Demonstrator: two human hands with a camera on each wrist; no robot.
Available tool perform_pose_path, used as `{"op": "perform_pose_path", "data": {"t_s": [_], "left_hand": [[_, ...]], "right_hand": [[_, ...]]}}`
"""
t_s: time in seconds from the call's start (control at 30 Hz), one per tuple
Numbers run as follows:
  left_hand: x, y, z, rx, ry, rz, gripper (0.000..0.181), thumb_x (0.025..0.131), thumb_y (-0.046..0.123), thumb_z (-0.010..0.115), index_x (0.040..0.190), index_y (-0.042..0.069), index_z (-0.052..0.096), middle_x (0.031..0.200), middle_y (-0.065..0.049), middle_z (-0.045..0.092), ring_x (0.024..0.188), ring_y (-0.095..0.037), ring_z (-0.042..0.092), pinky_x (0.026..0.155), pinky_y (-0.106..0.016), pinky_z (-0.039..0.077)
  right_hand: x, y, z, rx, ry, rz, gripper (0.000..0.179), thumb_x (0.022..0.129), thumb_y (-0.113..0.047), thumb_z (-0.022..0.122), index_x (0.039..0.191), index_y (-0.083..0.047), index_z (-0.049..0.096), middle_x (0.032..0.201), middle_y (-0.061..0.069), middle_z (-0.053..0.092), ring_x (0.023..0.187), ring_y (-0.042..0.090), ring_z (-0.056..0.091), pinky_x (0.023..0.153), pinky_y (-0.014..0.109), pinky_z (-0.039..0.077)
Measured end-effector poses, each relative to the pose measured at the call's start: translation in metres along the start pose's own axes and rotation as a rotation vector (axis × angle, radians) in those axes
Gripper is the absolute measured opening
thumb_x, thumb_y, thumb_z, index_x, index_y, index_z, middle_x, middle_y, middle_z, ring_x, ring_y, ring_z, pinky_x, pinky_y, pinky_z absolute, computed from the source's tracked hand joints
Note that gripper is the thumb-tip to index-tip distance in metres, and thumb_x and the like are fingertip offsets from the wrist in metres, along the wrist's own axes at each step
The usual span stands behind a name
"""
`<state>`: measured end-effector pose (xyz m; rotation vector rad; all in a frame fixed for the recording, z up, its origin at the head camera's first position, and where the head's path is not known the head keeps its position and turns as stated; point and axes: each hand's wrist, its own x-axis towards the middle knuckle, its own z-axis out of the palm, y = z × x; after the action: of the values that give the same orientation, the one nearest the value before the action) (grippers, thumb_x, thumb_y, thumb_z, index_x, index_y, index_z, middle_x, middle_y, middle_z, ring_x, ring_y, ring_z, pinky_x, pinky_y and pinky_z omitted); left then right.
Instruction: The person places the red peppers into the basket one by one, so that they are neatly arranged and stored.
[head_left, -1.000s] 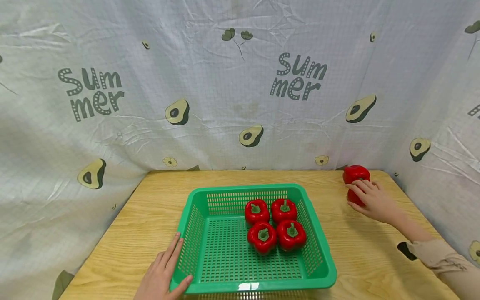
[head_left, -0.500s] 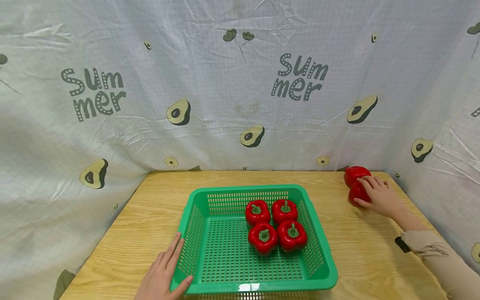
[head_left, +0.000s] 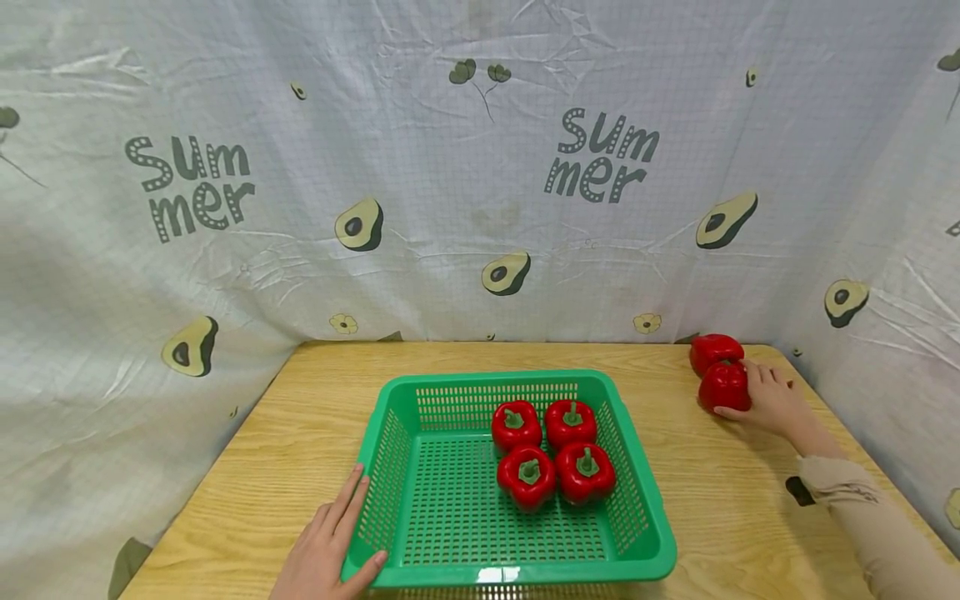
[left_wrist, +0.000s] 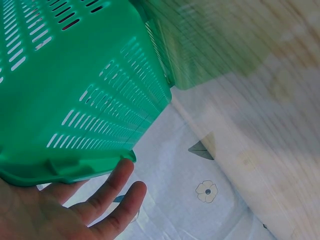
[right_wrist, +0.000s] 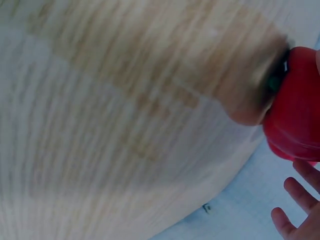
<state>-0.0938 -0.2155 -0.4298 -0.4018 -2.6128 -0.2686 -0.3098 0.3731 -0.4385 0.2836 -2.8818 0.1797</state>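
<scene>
My right hand (head_left: 776,402) is at the table's back right, with thumb and fingers on either side of a red bell pepper (head_left: 724,387) that stands on the wood, stem upward. The right wrist view shows that same pepper (right_wrist: 296,107) at its right edge; several fingertips below spread apart from it. A second red bell pepper (head_left: 716,351) lies just behind. At the near left corner of a green plastic basket (head_left: 420,575), my left hand (head_left: 318,546) rests with straight fingers along the rim. From beneath, the left wrist view has the fingers (left_wrist: 107,195) beside the rim.
Several red bell peppers (head_left: 527,477) stand stem up in the basket's right half. A pale cloth (head_left: 420,167) with avocado prints hangs behind and beside the wooden table (head_left: 270,433). Bare wood lies between the basket and my right hand.
My right hand has slid off the front pepper's top to its right side, uncovering it. That pepper now shows its stem upward. The left hand and basket have stayed put.
</scene>
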Motion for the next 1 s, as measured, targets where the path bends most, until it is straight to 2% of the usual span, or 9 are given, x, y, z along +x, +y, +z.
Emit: {"op": "perform_pose_path", "data": {"t_s": [0.23, 0.5, 0.6, 0.77, 1.0], "left_hand": [[0.0, 0.0, -0.001, -0.005, 0.002, 0.001, 0.083, 0.069, 0.042, 0.07, 0.136, 0.004, 0.037, 0.145, -0.002, 0.029, 0.084, -0.013, 0.052, 0.065, -0.033, 0.044], [0.0, 0.001, -0.001, -0.017, 0.003, -0.003, 0.083, 0.069, 0.041, 0.07, 0.136, 0.005, 0.037, 0.145, -0.001, 0.03, 0.082, -0.012, 0.051, 0.061, -0.029, 0.043], [0.0, 0.001, -0.001, -0.02, 0.003, -0.001, 0.084, 0.069, 0.041, 0.07, 0.136, 0.005, 0.036, 0.144, -0.002, 0.031, 0.083, -0.013, 0.052, 0.061, -0.03, 0.044], [0.0, 0.0, 0.0, -0.018, 0.005, -0.001, 0.085, 0.068, 0.041, 0.07, 0.137, 0.005, 0.035, 0.144, -0.002, 0.031, 0.084, -0.013, 0.053, 0.062, -0.03, 0.044], [0.001, 0.0, -0.001, -0.01, 0.006, 0.0, 0.084, 0.068, 0.041, 0.07, 0.137, 0.005, 0.036, 0.144, -0.002, 0.031, 0.083, -0.013, 0.052, 0.061, -0.029, 0.044]], "right_hand": [[-0.002, 0.004, 0.006, 0.025, -0.033, 0.016, 0.088, 0.07, -0.051, 0.067, 0.12, 0.013, 0.031, 0.112, 0.038, 0.043, 0.1, 0.047, 0.031, 0.077, 0.063, 0.029], [-0.004, 0.001, 0.003, 0.015, -0.002, -0.021, 0.083, 0.067, -0.041, 0.073, 0.116, 0.013, 0.033, 0.107, 0.037, 0.048, 0.095, 0.046, 0.035, 0.073, 0.061, 0.031], [-0.004, -0.001, 0.002, -0.021, 0.028, -0.07, 0.082, 0.065, -0.038, 0.075, 0.117, 0.011, 0.034, 0.11, 0.035, 0.047, 0.095, 0.046, 0.037, 0.072, 0.061, 0.032], [-0.002, -0.007, 0.0, -0.097, 0.079, -0.194, 0.081, 0.059, -0.035, 0.078, 0.118, 0.004, 0.038, 0.111, 0.028, 0.046, 0.096, 0.045, 0.04, 0.071, 0.06, 0.034], [-0.003, -0.019, -0.006, -0.149, 0.053, -0.267, 0.08, 0.057, -0.031, 0.08, 0.119, 0.0, 0.041, 0.111, 0.025, 0.045, 0.101, 0.045, 0.038, 0.073, 0.062, 0.033]]}}
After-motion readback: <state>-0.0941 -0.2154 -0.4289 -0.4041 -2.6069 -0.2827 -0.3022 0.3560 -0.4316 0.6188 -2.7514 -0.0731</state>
